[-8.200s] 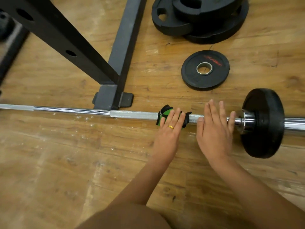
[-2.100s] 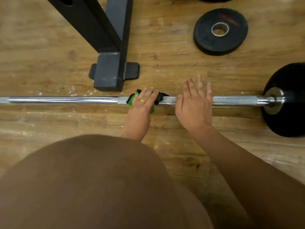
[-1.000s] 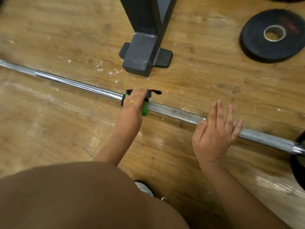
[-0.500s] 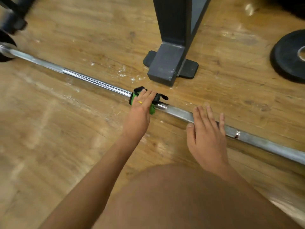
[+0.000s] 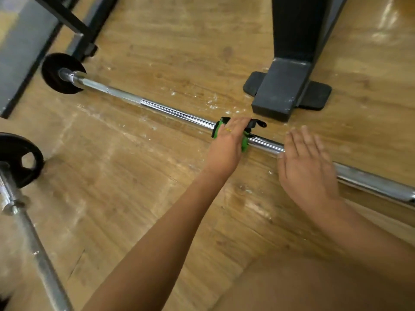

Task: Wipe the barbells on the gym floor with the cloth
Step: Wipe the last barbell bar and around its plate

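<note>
Item 1. Barbell (image 5: 175, 112): chrome bar lying on the wooden floor (image 5: 134, 187), running diagonally from far left to near right. A small black plate (image 5: 56, 79) sits on its far-left end. The right end runs out of view.

Item 2. Cloth (image 5: 216, 130): green and black, wrapped over the bar about midway along the visible length, just in front of the rack foot (image 5: 278, 95).

Item 3. Left hand (image 5: 226, 144): laid on top of the cloth, fingers curled over it and the bar, holding the cloth against the metal. A yellow ring (image 5: 228, 130) shows on one finger.

Item 4. Right hand (image 5: 305, 167): just right of the cloth, palm down, fingers straight and close together, resting flat on the bar. It grips nothing.

Item 5. Rack foot: dark grey steel post on a black pad (image 5: 316, 97), on the far side of the bar and close to it.

Item 6. Second barbell (image 5: 33, 248): at the near left, blurred, with a black plate (image 5: 15, 158) on it, well apart from both hands.

Item 7. White specks (image 5: 211, 103): scattered on the floor along the first bar.

Item 8. Grey mat (image 5: 18, 41): far left corner.
</note>
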`<move>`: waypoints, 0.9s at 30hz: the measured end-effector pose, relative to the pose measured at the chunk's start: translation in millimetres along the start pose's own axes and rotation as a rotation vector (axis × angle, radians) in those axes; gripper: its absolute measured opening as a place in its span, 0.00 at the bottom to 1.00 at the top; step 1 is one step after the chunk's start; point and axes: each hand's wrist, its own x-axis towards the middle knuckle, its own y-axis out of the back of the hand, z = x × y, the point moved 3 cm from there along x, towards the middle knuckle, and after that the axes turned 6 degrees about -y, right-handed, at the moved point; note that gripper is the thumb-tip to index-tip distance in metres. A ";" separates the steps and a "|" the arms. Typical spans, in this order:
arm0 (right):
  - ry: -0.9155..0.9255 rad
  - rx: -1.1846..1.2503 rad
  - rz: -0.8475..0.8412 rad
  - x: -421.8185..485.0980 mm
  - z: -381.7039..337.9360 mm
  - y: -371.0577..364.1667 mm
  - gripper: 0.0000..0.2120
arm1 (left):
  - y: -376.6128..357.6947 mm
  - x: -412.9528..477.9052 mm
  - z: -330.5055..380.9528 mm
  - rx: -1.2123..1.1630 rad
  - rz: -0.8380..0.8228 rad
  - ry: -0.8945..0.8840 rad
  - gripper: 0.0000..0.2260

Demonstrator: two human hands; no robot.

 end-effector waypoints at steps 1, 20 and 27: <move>0.000 -0.006 0.007 -1.7 0.4 -2.1 0.29 | -3.5 -3.0 3.3 -0.002 0.024 0.021 0.22; 0.083 0.132 -0.203 4.4 6.7 15.8 0.26 | -12.2 -29.9 16.0 -0.030 -0.006 0.032 0.27; 0.065 0.140 -0.211 5.8 4.7 10.5 0.26 | -18.9 -32.8 34.8 -0.014 -0.059 -0.051 0.26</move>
